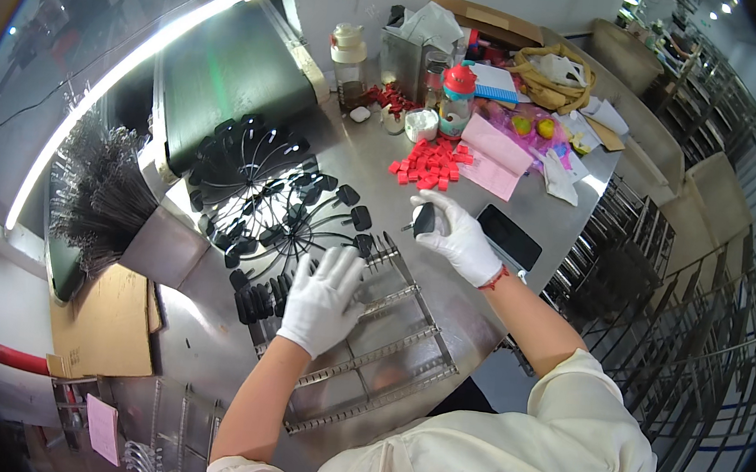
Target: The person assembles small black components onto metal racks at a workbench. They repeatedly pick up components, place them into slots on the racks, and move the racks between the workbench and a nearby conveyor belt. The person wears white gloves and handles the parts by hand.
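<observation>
Both my hands wear white gloves. My right hand (461, 242) pinches a small black flat-headed piece (424, 220) between thumb and fingers, above the table to the right of the rack. A short thin stem seems to stick out from its left side. My left hand (324, 302) is spread, palm down, over the upper left part of a metal slotted rack (396, 333). Beside its fingers stands a row of similar black pieces (253, 302), partly hidden by the glove. Farther off, more black pieces with thin curved stems (254, 156) lie fanned in rings.
A conveyor belt (229, 76) stands at the far left, near a bundle of thin dark rods (95, 195). Red small blocks (429, 163), a pink paper (497, 156), a phone (509, 237) and bottles (456, 102) lie or stand beyond my right hand. Cardboard (106, 324) is at left.
</observation>
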Action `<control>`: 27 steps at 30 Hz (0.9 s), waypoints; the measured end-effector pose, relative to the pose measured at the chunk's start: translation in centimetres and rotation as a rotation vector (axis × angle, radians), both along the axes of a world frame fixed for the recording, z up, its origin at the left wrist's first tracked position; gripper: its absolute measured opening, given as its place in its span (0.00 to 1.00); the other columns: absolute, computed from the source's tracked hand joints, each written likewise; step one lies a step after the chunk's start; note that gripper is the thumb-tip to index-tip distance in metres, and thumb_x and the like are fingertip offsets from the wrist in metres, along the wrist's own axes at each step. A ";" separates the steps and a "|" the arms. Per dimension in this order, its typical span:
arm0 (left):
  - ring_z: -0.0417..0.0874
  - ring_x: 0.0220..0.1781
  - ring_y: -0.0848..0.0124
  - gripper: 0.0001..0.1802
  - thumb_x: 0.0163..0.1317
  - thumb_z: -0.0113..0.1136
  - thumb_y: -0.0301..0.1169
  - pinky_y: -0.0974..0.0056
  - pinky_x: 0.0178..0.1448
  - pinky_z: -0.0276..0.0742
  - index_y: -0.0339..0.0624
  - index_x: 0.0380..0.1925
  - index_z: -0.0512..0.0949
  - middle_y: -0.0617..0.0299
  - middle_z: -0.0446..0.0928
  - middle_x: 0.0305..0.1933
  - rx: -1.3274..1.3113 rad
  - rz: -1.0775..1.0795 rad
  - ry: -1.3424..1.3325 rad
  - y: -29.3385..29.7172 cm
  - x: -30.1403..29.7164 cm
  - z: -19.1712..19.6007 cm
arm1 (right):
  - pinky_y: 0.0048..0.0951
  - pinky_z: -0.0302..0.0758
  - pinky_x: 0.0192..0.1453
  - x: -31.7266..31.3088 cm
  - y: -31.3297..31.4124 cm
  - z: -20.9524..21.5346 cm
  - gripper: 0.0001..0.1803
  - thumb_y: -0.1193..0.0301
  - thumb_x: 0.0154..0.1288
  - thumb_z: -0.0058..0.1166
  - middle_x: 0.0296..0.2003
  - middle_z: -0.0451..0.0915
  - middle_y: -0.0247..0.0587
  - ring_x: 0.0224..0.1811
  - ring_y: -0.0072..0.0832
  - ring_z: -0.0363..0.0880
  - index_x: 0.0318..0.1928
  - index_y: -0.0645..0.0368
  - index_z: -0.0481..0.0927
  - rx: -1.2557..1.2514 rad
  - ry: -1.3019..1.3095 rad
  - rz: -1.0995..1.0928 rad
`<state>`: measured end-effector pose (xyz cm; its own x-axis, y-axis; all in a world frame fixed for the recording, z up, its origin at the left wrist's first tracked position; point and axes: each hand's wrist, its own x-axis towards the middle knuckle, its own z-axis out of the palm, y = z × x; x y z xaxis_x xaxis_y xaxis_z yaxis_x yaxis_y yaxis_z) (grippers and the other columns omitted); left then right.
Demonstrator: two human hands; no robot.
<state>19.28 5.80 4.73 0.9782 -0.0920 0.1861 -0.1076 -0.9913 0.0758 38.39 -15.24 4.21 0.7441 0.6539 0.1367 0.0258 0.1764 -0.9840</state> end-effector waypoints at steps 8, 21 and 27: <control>0.60 0.81 0.53 0.44 0.64 0.64 0.52 0.38 0.82 0.50 0.42 0.74 0.64 0.54 0.63 0.79 0.012 0.134 0.037 0.2 -1.7 -0.3 | 0.32 0.68 0.75 -6.2 3.3 4.4 0.42 0.85 0.53 0.66 0.68 0.74 0.44 0.69 0.31 0.74 0.71 0.64 0.67 -0.009 -0.152 0.095; 0.68 0.76 0.43 0.38 0.62 0.67 0.34 0.44 0.77 0.61 0.33 0.70 0.67 0.43 0.72 0.70 -0.245 0.779 -0.387 7.0 -22.0 -1.7 | 0.55 0.58 0.79 -13.3 15.8 -0.7 0.37 0.58 0.45 0.80 0.58 0.82 0.33 0.69 0.32 0.73 0.58 0.47 0.80 -0.345 -1.171 0.178; 0.74 0.72 0.53 0.29 0.68 0.57 0.26 0.53 0.77 0.65 0.31 0.69 0.69 0.46 0.73 0.71 -0.890 0.975 -0.449 5.9 -25.0 0.3 | 0.48 0.75 0.58 -12.7 16.8 2.7 0.38 0.61 0.45 0.75 0.58 0.83 0.34 0.59 0.34 0.82 0.61 0.47 0.80 -0.327 -1.119 0.370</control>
<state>-5.67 11.66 5.04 0.4207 0.8975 0.1326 0.4075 -0.3176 0.8562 25.67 1.57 6.90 0.0825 0.9248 0.3715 0.8872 0.1016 -0.4500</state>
